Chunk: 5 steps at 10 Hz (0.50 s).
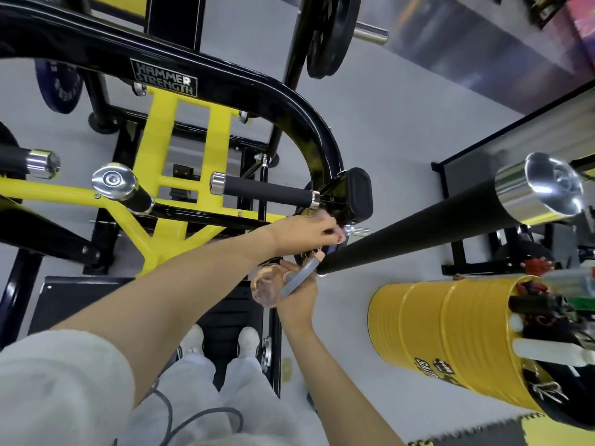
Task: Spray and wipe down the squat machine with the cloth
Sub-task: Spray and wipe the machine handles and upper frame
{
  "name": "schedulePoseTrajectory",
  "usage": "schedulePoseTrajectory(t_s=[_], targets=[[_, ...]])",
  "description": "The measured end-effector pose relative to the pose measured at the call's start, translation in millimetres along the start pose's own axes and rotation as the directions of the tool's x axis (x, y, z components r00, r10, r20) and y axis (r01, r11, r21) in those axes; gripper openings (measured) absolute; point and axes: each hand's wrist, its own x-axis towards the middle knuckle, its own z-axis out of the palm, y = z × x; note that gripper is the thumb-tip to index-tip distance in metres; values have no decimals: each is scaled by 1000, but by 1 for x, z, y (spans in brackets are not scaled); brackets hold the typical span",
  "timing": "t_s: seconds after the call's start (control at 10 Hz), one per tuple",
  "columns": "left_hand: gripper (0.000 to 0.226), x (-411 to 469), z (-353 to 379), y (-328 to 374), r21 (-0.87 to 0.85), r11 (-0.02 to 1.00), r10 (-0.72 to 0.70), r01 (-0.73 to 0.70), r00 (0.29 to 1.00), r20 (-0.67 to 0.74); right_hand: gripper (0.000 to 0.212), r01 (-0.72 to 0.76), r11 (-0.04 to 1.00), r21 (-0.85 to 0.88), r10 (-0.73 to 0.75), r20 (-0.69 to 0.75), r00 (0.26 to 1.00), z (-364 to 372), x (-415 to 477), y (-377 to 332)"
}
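The squat machine (180, 130) is a yellow and black frame with a curved black bar, black padded handles and a black end pad (351, 194). My left hand (306, 230) reaches under that pad and pinches a small piece of cloth (339, 234), mostly hidden by my fingers. Just below it, my right hand (297, 291) grips a clear pinkish spray bottle (265, 284) with a grey trigger (297, 280), its nozzle pointing toward the machine near the cloth. A long black padded bar (418, 226) with a chrome end runs to the right of both hands.
A yellow drum (434, 336) holding bars and attachments stands at the right. Weight plates (325, 37) hang at the top. My feet (222, 342) stand on the black platform (80, 304) of the machine. Grey floor (402, 117) lies around it.
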Motion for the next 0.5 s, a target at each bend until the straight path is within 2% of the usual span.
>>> schedulePoseTrajectory(t_s=[0.1,0.2,0.3,0.4,0.5], targets=[[43,12,40,-19,-42,998,-35,39,996,87,22,27,994,-110,-38,-101,994,-1,0,-6],[17,11,39,-18,-145,989,-35,40,999,40,27,47,977,-207,-74,-126,989,-3,7,3],[37,14,46,-26,-374,908,-174,192,981,82,26,18,980,-199,-33,-73,997,-9,9,12],[37,11,54,-23,-600,720,-305,348,936,177,28,-39,981,-189,24,-82,996,-8,9,8],[24,1,53,-20,-687,542,-465,485,853,235,42,-82,994,-71,81,-15,997,-9,1,-11]])
